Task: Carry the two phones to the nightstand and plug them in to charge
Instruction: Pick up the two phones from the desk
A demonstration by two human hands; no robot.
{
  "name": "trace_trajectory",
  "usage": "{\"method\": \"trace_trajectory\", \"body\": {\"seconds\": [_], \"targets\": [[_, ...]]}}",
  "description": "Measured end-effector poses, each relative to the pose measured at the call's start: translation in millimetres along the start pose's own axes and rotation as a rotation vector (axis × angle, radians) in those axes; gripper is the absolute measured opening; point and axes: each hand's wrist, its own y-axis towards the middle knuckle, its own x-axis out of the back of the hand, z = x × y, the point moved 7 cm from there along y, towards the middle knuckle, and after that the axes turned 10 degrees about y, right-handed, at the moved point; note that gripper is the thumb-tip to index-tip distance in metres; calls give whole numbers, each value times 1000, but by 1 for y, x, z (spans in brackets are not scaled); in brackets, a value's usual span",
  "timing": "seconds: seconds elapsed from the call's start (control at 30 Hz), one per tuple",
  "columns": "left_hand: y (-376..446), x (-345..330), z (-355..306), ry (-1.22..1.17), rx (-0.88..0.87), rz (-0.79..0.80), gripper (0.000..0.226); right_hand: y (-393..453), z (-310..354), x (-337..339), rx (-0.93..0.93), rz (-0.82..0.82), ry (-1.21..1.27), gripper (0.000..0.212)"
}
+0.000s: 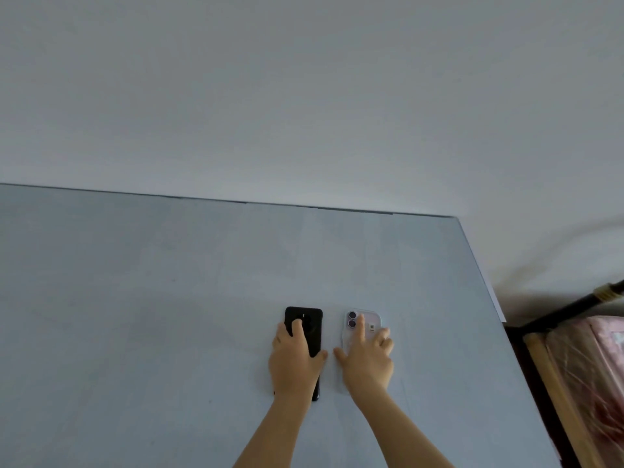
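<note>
Phones lie face down, side by side on the pale desk (pixel 169 282), left hand (pixel 295 356) flat on the black phone (pixel 312 327), right hand (pixel 368 359) spread over the lilac phone (pixel 369 320), neither gripped yet, probably readying to lift both.

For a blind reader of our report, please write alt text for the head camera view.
Two bare hands press on two phones lying face down, side by side on a pale blue table: the left hand on a black phone, the right hand on a pale lilac phone. A plain wall is behind.
</note>
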Motion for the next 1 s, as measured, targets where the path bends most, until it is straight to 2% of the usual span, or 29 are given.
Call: {"method": "trace_trajectory", "body": {"seconds": [0.13,0.37,0.57,0.73,1.0], "targets": [[2,5,4,-67,37,-26,61,-1,1,5,-2,-17,24,74],[3,10,4,6,-20,-44,62,1,-6,19,-1,33,129,58],[-3,32,-19,44,-153,-115,81,-5,-28,38,43,39,198,65],[-14,66,-55,-8,-223,-159,85,-22,-47,74,45,-27,311,64],[-52,113,-131,104,-403,-239,77,-52,-75,160,90,-229,369,64]]}}
